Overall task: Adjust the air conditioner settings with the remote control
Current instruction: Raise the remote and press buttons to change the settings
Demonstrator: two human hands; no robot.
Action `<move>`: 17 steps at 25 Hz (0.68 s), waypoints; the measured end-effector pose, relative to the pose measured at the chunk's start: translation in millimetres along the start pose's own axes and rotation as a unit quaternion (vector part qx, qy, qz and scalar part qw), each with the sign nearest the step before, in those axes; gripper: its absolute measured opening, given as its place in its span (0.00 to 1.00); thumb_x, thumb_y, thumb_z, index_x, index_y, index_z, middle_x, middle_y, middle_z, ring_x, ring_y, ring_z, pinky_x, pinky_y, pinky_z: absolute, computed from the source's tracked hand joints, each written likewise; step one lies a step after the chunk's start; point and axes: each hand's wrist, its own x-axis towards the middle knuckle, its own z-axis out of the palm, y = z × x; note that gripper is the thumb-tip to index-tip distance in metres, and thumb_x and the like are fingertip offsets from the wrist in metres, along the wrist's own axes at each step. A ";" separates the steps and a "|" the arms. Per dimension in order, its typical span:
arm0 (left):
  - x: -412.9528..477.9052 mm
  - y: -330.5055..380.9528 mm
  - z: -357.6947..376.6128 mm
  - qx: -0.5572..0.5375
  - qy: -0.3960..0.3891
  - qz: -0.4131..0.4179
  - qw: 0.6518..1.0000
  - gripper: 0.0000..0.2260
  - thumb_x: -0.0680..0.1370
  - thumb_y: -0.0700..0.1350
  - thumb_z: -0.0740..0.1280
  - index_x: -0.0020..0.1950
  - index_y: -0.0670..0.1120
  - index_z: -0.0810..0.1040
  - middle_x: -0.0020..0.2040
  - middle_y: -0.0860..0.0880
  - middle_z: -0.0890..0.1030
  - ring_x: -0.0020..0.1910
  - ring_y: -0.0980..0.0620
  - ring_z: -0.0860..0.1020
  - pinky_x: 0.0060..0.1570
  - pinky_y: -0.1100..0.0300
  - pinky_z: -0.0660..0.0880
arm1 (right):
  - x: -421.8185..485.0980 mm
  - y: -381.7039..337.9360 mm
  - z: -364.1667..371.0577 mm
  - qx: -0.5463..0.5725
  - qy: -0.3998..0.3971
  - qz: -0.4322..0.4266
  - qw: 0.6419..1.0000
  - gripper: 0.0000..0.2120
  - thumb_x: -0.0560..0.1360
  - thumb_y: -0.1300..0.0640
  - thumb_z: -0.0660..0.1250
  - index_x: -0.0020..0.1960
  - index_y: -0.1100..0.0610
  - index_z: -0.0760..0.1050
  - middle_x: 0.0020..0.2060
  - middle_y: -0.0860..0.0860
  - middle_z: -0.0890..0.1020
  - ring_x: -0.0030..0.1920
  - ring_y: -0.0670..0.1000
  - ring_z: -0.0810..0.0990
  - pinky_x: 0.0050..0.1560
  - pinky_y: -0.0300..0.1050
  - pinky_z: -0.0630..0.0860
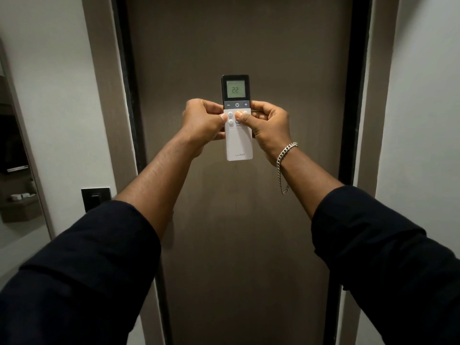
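Fingers [242, 117] of both hands are wrapped round the remote control [237, 120], held upright; its screen [235, 89], just above them, reads 22, right thumb on a button.

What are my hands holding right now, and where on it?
Both hands, left and right, hold the remote by its middle, thumbs on the white buttons.

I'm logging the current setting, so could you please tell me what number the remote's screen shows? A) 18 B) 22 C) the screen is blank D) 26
B: the lit screen at the top of the remote control, held upright between the left hand and the right hand, reads 22.
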 end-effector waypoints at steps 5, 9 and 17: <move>-1.0 1.1 -1.2 0.011 -0.005 0.004 1.000 0.13 0.77 0.40 0.68 0.61 0.39 0.76 0.57 0.41 0.82 0.51 0.47 0.84 0.36 0.61 0.82 | -3.0 -0.2 0.4 -0.002 0.003 -0.007 1.000 0.23 0.72 0.59 0.75 0.63 0.64 0.74 0.57 0.60 0.84 0.54 0.55 0.85 0.53 0.50 0.84; -2.8 2.1 -2.9 0.000 -0.010 0.004 1.000 0.12 0.77 0.40 0.67 0.60 0.39 0.77 0.56 0.41 0.82 0.51 0.46 0.84 0.39 0.59 0.83 | -4.4 -2.4 1.2 -0.001 0.008 -0.011 1.000 0.23 0.71 0.60 0.75 0.64 0.64 0.75 0.57 0.60 0.84 0.54 0.55 0.85 0.52 0.47 0.84; -2.6 8.6 -1.2 -0.023 0.019 -0.004 1.000 0.14 0.77 0.41 0.69 0.61 0.39 0.77 0.57 0.42 0.82 0.52 0.46 0.84 0.45 0.54 0.83 | -5.3 -12.0 4.5 0.008 0.023 -0.030 0.999 0.22 0.71 0.59 0.75 0.63 0.64 0.75 0.56 0.59 0.85 0.52 0.54 0.86 0.48 0.43 0.84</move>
